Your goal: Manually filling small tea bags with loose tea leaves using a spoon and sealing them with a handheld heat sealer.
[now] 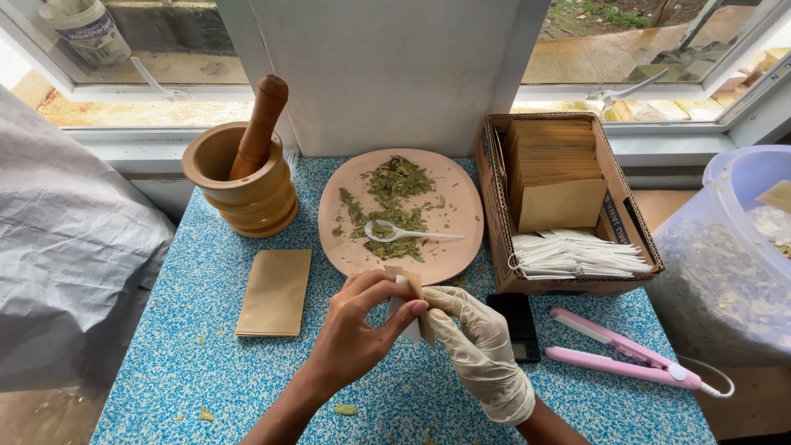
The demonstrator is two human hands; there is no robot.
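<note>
Head view: near the front edge of the blue speckled surface [206, 363], the bare left hand [356, 330] and the white-gloved right hand [478, 346] together pinch a small white paper sachet [404, 317] against a tan paper pouch [416, 288], just before the pink round plate [461, 198] of dried green leaves [395, 198].
</note>
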